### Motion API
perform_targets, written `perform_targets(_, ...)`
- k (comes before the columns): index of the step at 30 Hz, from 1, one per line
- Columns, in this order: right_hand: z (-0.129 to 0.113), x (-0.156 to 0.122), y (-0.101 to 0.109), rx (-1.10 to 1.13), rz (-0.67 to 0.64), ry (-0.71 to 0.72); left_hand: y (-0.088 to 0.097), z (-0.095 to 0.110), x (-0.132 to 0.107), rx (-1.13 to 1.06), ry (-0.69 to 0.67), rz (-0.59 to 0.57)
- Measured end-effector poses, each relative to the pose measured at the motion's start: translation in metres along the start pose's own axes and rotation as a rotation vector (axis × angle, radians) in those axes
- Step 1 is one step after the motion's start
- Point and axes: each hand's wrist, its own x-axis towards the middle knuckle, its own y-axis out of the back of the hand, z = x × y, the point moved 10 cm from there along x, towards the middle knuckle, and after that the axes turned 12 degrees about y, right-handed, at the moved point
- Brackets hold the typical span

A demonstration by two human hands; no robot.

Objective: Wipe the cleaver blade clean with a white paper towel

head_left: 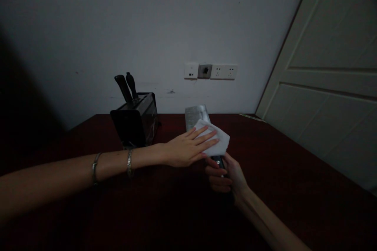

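My right hand (pixel 225 174) is wrapped around the dark, riveted handle (pixel 218 161) of a cleaver. The cleaver's broad metal blade (pixel 194 114) points away from me, tilted slightly left. Over the near part of the blade lies a white cloth or tissue (pixel 219 144), which hides that part. Flat on top of it rests my left hand (pixel 188 147), fingers stretched and slightly spread, pressing it against the blade. Two bracelets circle the left forearm.
A black knife block (pixel 141 119) with dark-handled knives (pixel 123 89) stands on the dark red table (pixel 176 211) at the left. Behind are a wall with sockets (pixel 224 72) and a switch (pixel 205 71). A pale panelled door (pixel 326 74) leans into view at the right.
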Motion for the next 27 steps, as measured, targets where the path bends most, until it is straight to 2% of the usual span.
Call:
perform_targets(2,0.0,0.0,0.0,-0.004,0.0,0.004,0.0,0.004,-0.003,-0.011,-0.005,-0.01)
perform_targets(4,-0.001,0.0,-0.001,0.006,-0.001,0.006,0.0,-0.003,-0.001,-0.02,0.005,-0.019)
perform_targets(10,0.003,-0.001,-0.002,0.015,0.014,-0.032,0.002,-0.063,0.02,0.004,0.166,-0.002)
perform_targets(12,0.003,-0.001,-0.002,0.03,0.006,-0.04,0.004,-0.071,0.023,0.023,0.194,0.009)
perform_targets(14,0.004,-0.002,-0.003,0.054,-0.004,-0.048,0.005,-0.065,0.02,0.038,0.186,0.007)
perform_targets(19,0.001,-0.001,-0.006,0.093,-0.025,-0.019,0.005,-0.015,0.0,0.02,0.06,-0.02)
perform_targets(21,0.0,-0.001,-0.005,0.084,-0.02,-0.01,0.005,-0.004,-0.004,0.001,0.028,-0.035)
perform_targets(24,0.002,-0.001,-0.005,0.077,-0.017,-0.018,0.004,-0.013,0.002,-0.008,0.05,-0.037)
perform_targets(27,0.006,-0.002,-0.004,0.077,-0.015,-0.048,0.006,-0.044,0.016,0.015,0.132,-0.021)
